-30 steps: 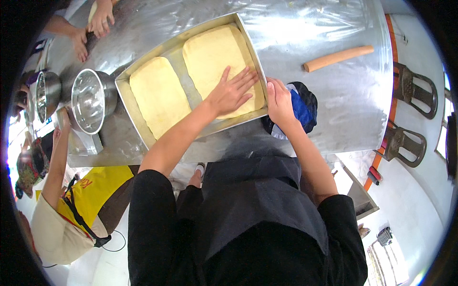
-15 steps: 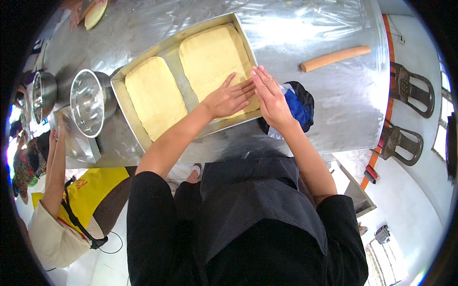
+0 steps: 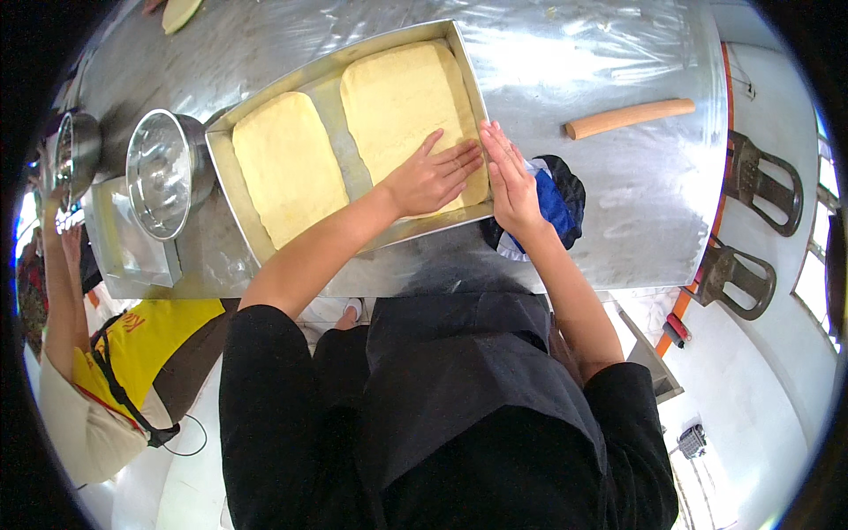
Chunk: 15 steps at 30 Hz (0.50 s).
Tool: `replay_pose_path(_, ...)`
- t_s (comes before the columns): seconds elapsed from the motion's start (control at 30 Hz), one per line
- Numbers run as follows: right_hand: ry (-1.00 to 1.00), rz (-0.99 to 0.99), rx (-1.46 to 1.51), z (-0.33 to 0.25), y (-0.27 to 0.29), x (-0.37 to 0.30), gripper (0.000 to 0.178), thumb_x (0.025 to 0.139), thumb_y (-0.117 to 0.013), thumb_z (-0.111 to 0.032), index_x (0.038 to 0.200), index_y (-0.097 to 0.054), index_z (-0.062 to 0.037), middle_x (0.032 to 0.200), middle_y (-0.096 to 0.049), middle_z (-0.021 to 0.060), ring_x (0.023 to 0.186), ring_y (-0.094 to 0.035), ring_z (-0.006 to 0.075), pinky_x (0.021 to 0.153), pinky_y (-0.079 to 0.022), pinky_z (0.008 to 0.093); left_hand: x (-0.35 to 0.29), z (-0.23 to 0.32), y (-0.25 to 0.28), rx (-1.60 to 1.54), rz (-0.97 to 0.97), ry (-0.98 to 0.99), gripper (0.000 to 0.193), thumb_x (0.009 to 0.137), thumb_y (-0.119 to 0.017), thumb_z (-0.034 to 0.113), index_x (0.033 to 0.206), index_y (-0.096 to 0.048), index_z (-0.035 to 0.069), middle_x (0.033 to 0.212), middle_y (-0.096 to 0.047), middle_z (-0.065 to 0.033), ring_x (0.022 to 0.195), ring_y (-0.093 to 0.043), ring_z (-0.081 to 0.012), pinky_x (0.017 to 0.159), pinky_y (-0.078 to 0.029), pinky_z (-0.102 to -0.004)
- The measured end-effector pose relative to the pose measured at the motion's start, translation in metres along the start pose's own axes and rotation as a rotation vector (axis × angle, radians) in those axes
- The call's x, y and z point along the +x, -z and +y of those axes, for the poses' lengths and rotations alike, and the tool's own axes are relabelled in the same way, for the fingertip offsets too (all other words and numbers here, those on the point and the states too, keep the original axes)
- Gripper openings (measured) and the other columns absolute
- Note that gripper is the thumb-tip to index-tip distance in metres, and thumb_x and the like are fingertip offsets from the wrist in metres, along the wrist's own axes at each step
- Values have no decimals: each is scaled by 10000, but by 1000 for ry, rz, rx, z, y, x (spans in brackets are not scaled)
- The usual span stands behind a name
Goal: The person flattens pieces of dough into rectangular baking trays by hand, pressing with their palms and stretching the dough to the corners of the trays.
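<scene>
A rectangular metal baking pan (image 3: 265, 93) lies before me, holding two flat slabs of pale yellow dough with a strip of bare pan between them. My left hand (image 3: 433, 179) lies flat on the near right part of the right dough slab (image 3: 402, 93), fingers stretched toward the pan's right wall. Against the outside of that wall stands my right hand (image 3: 512, 185), its fingers straight and pointing away from me. The left dough slab (image 3: 287, 168) is untouched. Beside my right hand sits a crumpled blue, black and white cloth (image 3: 556, 203).
A wooden rolling pin (image 3: 630, 117) lies at the right on the metal table (image 3: 636, 203). Metal bowls (image 3: 159, 177) and another metal pan (image 3: 132, 234) stand at the left. A co-worker in a yellow apron (image 3: 159, 340) is at the lower left. Dark plastic chairs (image 3: 768, 185) stand beyond the right edge.
My view has shifted slightly. Both hands keep nearly the same place at the pan's right side. The co-worker's arms at the left have moved farther toward the bowls.
</scene>
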State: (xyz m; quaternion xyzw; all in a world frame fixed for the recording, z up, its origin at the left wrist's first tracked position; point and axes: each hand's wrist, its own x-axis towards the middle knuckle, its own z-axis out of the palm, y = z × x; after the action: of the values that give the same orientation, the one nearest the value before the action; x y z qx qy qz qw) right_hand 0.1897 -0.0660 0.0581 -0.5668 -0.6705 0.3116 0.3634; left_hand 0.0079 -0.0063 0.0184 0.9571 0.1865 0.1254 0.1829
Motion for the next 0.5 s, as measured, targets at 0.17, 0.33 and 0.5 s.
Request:
replay_pose_path(0.17, -78, 119, 32, -5, -4, -2, 446, 934, -376, -43, 1378, -353, -14, 1408, -380, 184, 1332, -326, 330, 1074, -271, 417, -3, 4, -5, -20, 30, 5, 449, 874, -559, 233, 1293, -502, 84, 1342, -491, -59, 1307, -382, -158, 1051, -247, -541)
replay_pose_path(0.33, -70, 111, 35, -5, -2, 0, 461, 925, -367, -15, 1384, -329, 0, 1412, -363, 204, 1315, -341, 347, 1073, -293, 381, -3, 3, -3, -24, -25, -77, 432, 884, -553, 235, 1301, -503, 133, 1350, -485, -17, 1304, -380, -123, 1061, -234, -539)
replay_pose_path(0.5, -87, 101, 15, -5, 1, 0, 458, 920, -359, -4, 1377, -339, 4, 1402, -376, 201, 1304, -357, 346, 1066, -306, 382, -6, 1, -2, -75, -62, -147, 437, 891, -544, 263, 1316, -492, 174, 1369, -464, 17, 1311, -364, -112, 1076, -214, -531)
